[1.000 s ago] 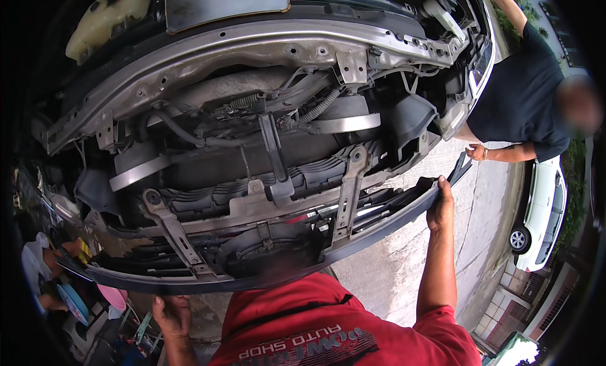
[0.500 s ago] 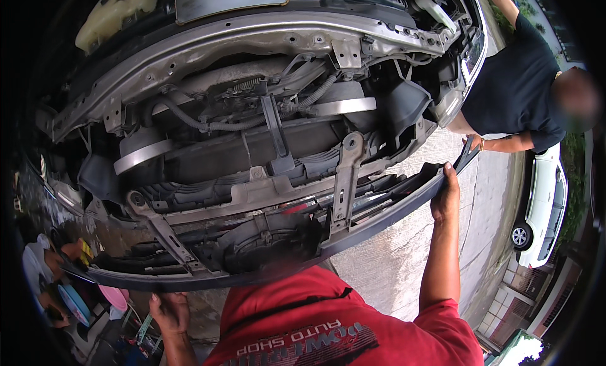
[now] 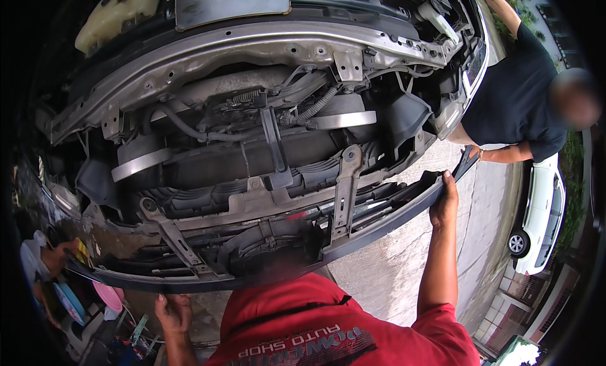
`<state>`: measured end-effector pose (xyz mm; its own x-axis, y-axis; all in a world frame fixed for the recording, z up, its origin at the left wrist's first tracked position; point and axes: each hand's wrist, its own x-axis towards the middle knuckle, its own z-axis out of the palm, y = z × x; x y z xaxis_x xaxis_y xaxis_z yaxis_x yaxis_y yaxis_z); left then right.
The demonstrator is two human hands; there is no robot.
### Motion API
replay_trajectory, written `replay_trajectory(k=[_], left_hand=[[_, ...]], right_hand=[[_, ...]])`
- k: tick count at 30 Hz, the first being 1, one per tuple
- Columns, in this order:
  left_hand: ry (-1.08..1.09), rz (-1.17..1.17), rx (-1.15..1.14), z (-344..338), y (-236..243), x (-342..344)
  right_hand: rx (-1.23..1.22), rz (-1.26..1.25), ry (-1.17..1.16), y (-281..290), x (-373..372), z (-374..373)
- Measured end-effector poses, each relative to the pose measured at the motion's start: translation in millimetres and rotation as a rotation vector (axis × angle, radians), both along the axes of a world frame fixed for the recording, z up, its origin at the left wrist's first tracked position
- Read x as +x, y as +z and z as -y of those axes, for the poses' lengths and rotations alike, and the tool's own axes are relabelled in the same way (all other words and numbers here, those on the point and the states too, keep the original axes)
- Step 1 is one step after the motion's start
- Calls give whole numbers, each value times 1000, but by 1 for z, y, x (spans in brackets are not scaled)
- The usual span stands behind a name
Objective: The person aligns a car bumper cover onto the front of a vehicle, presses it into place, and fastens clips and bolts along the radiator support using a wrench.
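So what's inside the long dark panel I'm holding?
Inside the dark panel: black slats and a curved black piece. Two metal brackets cross in front, hiding what's behind.

Pale grey, streaked concrete ground (image 3: 379, 265), with a white car (image 3: 540, 214) on it at the right

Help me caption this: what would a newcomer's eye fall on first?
Likely the car's exposed front, filling the upper middle. Below it, the right hand grips a long dark panel, with the left hand at its lower edge; a dark-shirted co-worker is at the right.
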<state>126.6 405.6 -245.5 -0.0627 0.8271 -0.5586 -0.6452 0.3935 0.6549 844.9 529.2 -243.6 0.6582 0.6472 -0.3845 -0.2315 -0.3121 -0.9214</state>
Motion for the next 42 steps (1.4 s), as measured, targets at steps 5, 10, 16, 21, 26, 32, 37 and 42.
replay_trajectory(k=[5,10,16,21,26,32,37,42], left_hand=[[39,-24,-96,-3,13,2],[43,-18,-124,9,25,-10],[51,-73,-193,7,37,-27],[34,-71,-159,21,37,-41],[-29,28,-71,7,37,-36],[-35,-26,35,21,27,-41],[-91,-14,184,17,8,-29],[-201,33,280,11,10,-24]], right_hand=[[-7,17,24,10,-9,-6],[-12,-22,65,14,-10,-5],[-45,-3,28,20,-23,-1],[0,-50,101,27,-17,0],[0,47,-36,40,-27,18],[82,46,-5,52,-30,48],[165,108,-17,25,-19,69],[357,79,-85,21,-32,88]])
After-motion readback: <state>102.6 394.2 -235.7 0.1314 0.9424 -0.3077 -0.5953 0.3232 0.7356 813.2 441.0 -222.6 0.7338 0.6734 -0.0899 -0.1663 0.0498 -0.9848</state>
